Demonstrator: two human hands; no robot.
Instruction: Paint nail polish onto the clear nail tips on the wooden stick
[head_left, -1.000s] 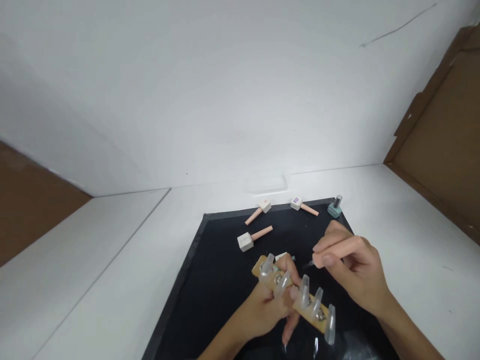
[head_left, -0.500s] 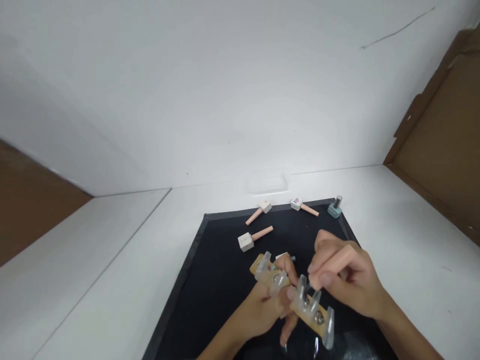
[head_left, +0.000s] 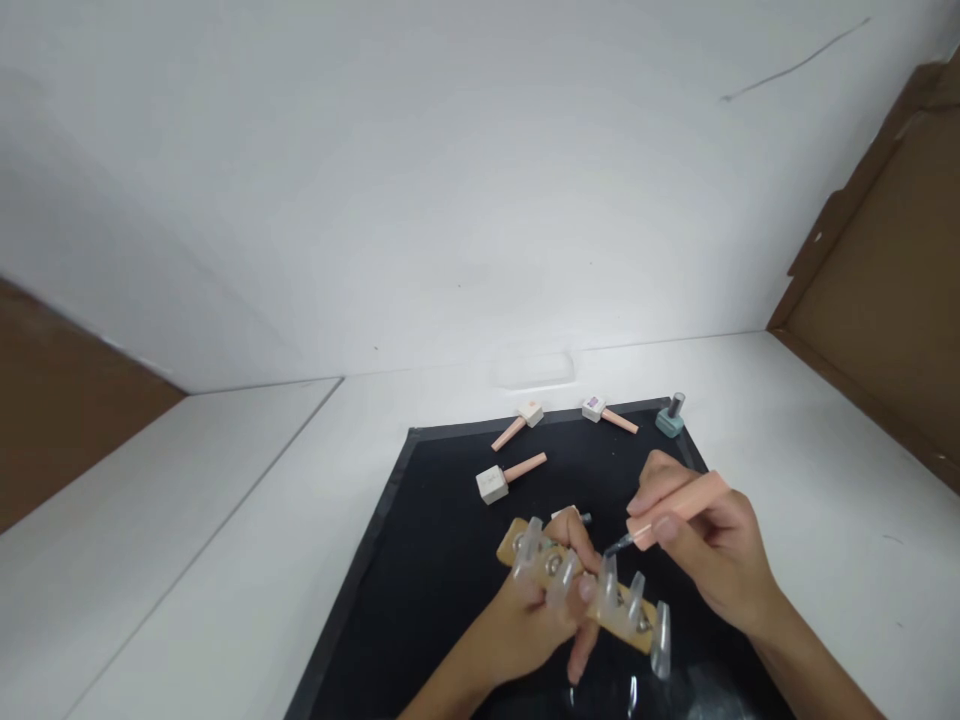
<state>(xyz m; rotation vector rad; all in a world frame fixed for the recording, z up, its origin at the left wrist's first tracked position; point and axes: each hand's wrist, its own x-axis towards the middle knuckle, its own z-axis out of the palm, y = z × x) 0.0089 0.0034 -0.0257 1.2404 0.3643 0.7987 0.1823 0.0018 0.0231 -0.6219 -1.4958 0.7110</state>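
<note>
My left hand (head_left: 536,625) is closed around the middle of a wooden nail display stand (head_left: 512,541), which slants down to the right. Several clear false nails (head_left: 660,640) stick up from it on small metal mounts. Between thumb and fingers, my right hand (head_left: 724,550) pinches the peach cap of a nail polish brush (head_left: 679,508). Its dark bristle tip points down-left and is at the top of a clear nail (head_left: 609,578) near the stand's middle; whether it touches cannot be made out. Behind my left fingers lies a partly hidden white bottle (head_left: 564,514).
On the black mat (head_left: 442,560) lie white polish bottles with peach caps: one at the left (head_left: 492,484), one at the back (head_left: 531,412), another at back right (head_left: 593,408). A teal bottle (head_left: 669,420) stands at the mat's far right corner. Cardboard (head_left: 885,230) borders the right side.
My right hand dipped the brush down-left to the nails, then drew back slightly up-right, so the bristles show again. The left hand and stand shifted only a little.
</note>
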